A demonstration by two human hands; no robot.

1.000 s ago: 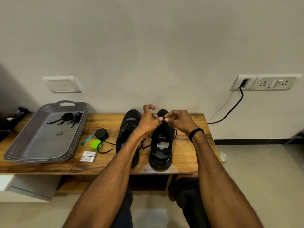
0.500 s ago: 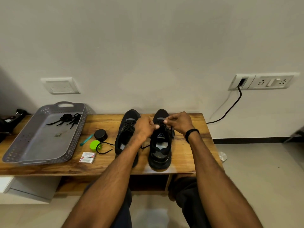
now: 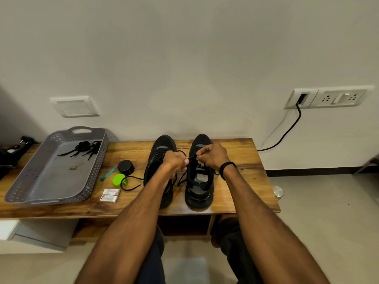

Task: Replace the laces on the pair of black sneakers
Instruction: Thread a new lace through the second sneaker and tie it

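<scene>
Left hand (image 3: pixel 174 160) and right hand (image 3: pixel 213 158) both pinch the black lace (image 3: pixel 181 179) over the sneaker (image 3: pixel 198 191) standing on the wooden bench (image 3: pixel 240 185), where an uneven tug could slip the thin cord from the fingertips or drag the shoe sideways

On the bench (image 3: pixel 133 148) I see the tray (image 3: pixel 51 177) at left, laces (image 3: pixel 82 148) in it, 2 sneakers (image 3: pixel 198 193) side by side at right, 2 boxes (image 3: pixel 110 195) between them.
</scene>
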